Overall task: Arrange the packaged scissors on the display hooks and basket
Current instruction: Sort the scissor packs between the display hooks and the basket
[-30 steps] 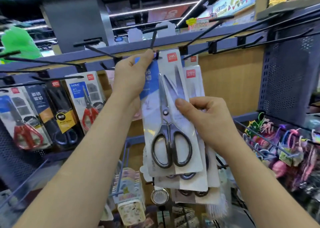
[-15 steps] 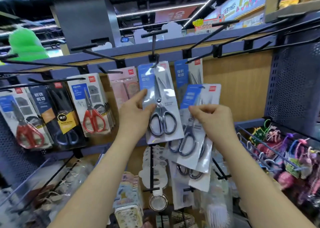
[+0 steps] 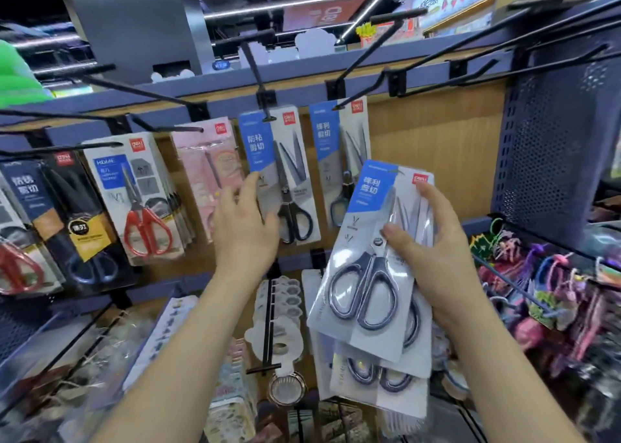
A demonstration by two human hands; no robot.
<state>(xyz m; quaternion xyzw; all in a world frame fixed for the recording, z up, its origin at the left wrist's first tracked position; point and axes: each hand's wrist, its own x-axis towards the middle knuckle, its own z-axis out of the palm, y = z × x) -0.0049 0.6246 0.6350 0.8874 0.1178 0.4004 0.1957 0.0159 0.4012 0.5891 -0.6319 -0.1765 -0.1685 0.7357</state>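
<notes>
Head view: the hung scissors pack, black handles, is on the centre hook and hangs flat against the back board. Left hand is slack with fingers loosely spread, overlapping the pack's lower-left edge; can't confirm contact. 0.5 s back this hand had its fingertips on the pack's lower part; 1 s back it was up at the hook tip threading the pack on. Right hand grips the stack of scissors packs, thumb across the front pack, fingers behind. The stack is fanned and tilted, top leaning right, and it's now higher and nearer the camera than 0.5 s ago. Neighbour pack hangs on the next hook right. Red-handled pack hangs in the left row.
</notes>
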